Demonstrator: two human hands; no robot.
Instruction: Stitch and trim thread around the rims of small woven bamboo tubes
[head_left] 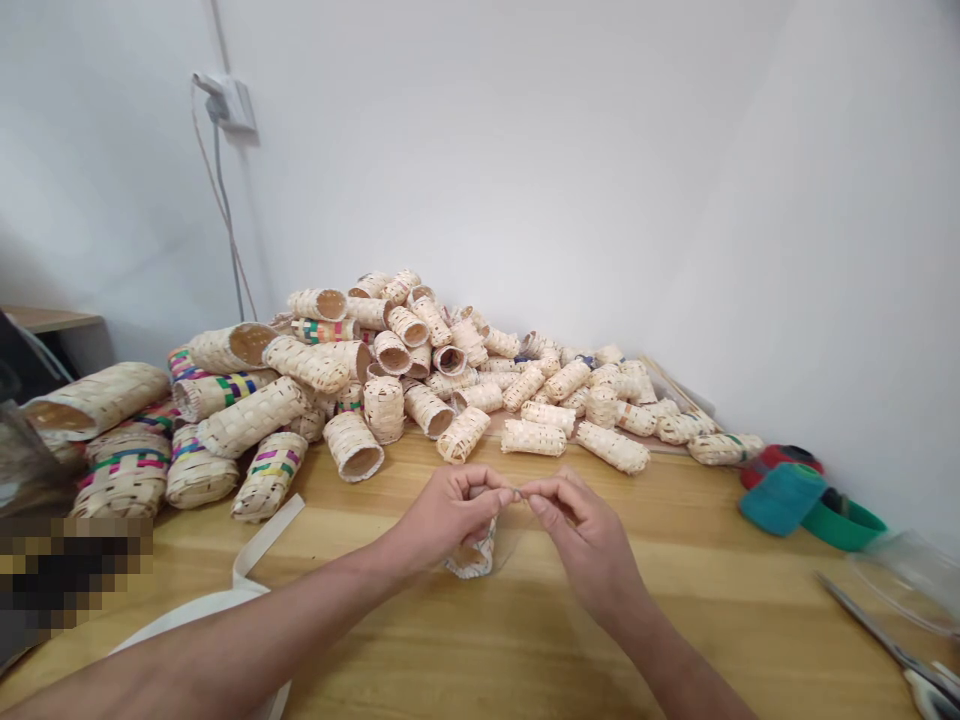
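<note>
Woven tube (472, 562) shows below my left hand (450, 515), on the near side of the heap (384, 408). Left and right hand (592, 545) pinched, fingertips meeting; what they grip, I cannot tell.

Plain woven tubes (384, 405): cream basket weave. Banded tubes (270, 478): cream with pink, purple, blue, green strips. Tabletop (600, 625): yellow-brown, wood grain. Strap (268, 538): off-white. Rolls (782, 498): 1 red, 1 teal-blue, 1 green. Scissors (862, 618): grey blades, white handle. Wall (562, 150): pale grey-white.
</note>
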